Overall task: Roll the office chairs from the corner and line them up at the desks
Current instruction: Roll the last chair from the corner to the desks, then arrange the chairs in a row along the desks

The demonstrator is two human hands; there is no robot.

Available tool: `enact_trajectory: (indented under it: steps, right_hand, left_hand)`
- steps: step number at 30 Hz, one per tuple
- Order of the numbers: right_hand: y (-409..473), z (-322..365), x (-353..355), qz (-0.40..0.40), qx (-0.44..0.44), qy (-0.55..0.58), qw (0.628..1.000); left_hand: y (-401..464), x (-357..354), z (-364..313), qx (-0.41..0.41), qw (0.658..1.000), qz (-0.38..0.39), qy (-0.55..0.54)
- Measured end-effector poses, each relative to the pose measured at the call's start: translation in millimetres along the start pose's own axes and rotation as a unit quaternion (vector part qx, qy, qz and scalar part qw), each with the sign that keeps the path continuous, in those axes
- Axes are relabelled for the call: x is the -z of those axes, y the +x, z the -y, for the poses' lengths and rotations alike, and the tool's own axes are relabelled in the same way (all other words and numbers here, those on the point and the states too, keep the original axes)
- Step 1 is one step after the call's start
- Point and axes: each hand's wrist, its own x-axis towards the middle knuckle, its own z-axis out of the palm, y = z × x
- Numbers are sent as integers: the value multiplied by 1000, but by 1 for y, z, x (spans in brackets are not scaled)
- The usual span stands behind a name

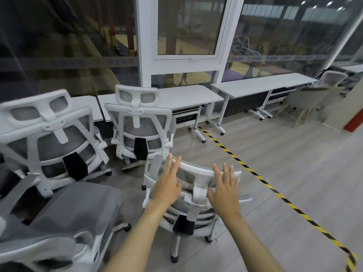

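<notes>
Left hand (167, 186) and right hand (224, 188) spread flat, fingers straight, against headrest (198, 173) of nearest office chair (188, 214); white counter (186, 95) beyond.

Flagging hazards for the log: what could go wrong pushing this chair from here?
1. Both hands, left and right, lie flat on the white mesh-backed chair's headrest, not gripping; it could tip or slip.
2. The white chair parked at the desk sits close ahead; bases may collide.
3. The yellow-black floor tape might snag casters.
</notes>
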Motion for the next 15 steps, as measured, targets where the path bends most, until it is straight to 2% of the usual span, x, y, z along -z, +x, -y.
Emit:
enact_trajectory:
  steps: [3,6,11,15]
  right_hand:
    - [-25,5,14,25,6,14,1000]
    - [-62,10,27,69,6,35,997]
    - [-137,28,40,132,50,119,983]
    - [-193,72,55,180,103,140,968]
  left_hand:
    - [-22,19,-2,-29,998,40,48]
    - [-69,25,-6,-19,994,59,87]
    - [-167,28,3,41,991,50,121]
    - [-260,50,18,84,986,17,143]
